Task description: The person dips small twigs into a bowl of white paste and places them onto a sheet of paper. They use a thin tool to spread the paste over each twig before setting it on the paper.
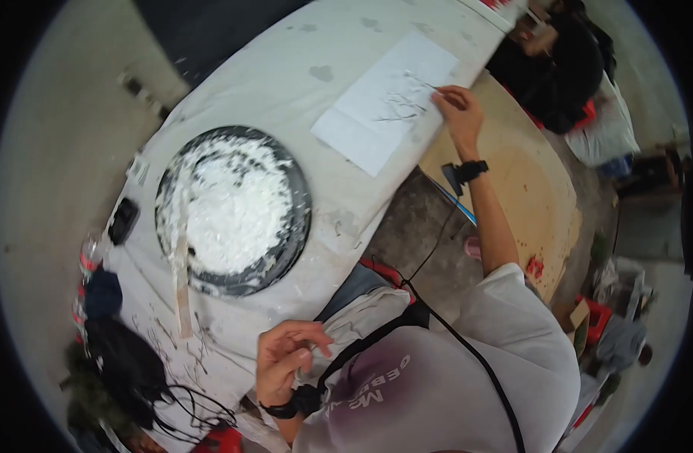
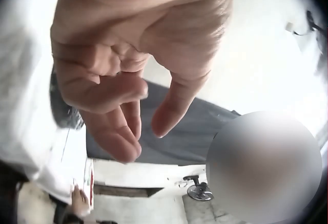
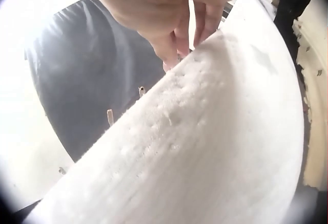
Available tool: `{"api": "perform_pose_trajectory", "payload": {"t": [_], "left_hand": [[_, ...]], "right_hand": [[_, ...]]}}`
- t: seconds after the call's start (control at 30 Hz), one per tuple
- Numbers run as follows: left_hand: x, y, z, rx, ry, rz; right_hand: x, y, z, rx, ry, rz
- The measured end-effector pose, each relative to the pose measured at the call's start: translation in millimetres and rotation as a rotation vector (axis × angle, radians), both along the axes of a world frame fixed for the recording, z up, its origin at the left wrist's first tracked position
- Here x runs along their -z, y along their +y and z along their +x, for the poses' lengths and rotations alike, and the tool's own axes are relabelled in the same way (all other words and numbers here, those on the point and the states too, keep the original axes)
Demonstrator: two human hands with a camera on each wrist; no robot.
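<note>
At the right edge of a white sheet [image 1: 354, 140], my right hand [image 1: 461, 119] pinches the end of a thin dark twig [image 1: 420, 79]. Several other thin twigs [image 1: 399, 117] lie on that sheet. In the right wrist view, the fingertips of my right hand [image 3: 171, 11] are partly hidden behind a dented white surface [image 3: 205, 116]. My left hand [image 1: 290, 362] hangs by the near table edge with loosely bent fingers, holding nothing. The left wrist view shows the left hand [image 2: 133, 45] with its thumb apart from the fingers.
A round black tray [image 1: 297, 226] of white paste stands on the cloth-covered table [image 1: 339, 215], with a flat strip [image 1: 182, 294] across its left side. More twigs [image 1: 184, 343], a black bag [image 1: 124, 370] and a bottle [image 1: 90, 257] are at the left. A cable crosses my shirt.
</note>
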State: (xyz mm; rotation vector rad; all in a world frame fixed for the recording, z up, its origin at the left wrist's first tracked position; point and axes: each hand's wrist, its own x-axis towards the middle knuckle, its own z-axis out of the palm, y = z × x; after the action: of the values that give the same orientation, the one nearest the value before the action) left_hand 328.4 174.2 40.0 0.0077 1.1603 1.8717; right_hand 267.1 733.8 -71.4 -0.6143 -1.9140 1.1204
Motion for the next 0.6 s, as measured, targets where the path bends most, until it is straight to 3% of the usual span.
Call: {"api": "perform_pose_trajectory", "payload": {"t": [0.07,0.13,0.17,0.2,0.23,0.27,0.3,0.33,0.4,0.43,0.47,0.53,0.6], "left_hand": [[-9,-24,0,-0.124,0.107,-0.042],[-24,-54,25,-0.370,0.190,-0.205],[-26,-68,29,-0.507,0.181,-0.294],[-30,-81,33,-0.640,0.215,-0.448],[-34,-92,39,-0.750,0.231,-0.608],[-27,-108,52,-0.835,0.407,-0.859],[-17,-122,54,-0.859,0.593,-1.100],[-13,-130,62,-0.895,0.565,-1.126],[-6,-140,70,-0.985,0.594,-1.469],[0,-145,69,-1.009,0.619,-1.632],[8,-148,64,-1.014,0.610,-1.634],[29,-149,53,-0.951,0.846,-1.676],[35,-146,45,-0.925,0.971,-1.678]], "right_hand": [[18,31,9,0.052,-0.098,0.065],[-4,22,14,0.047,-0.237,0.053],[20,51,14,-0.003,-0.191,0.050],[17,54,13,0.002,-0.231,0.141],[18,69,12,-0.099,-0.118,0.102],[19,84,21,-0.107,-0.039,0.325],[-13,38,16,0.133,-0.058,0.414],[-37,-1,14,0.131,0.042,0.348],[-83,-82,17,0.113,0.123,0.288],[-104,-129,18,0.017,0.127,0.278],[-119,-175,19,-0.074,0.135,0.267],[-139,-249,30,-0.367,-0.096,0.279],[-150,-306,39,-0.788,-0.430,0.067]]}}
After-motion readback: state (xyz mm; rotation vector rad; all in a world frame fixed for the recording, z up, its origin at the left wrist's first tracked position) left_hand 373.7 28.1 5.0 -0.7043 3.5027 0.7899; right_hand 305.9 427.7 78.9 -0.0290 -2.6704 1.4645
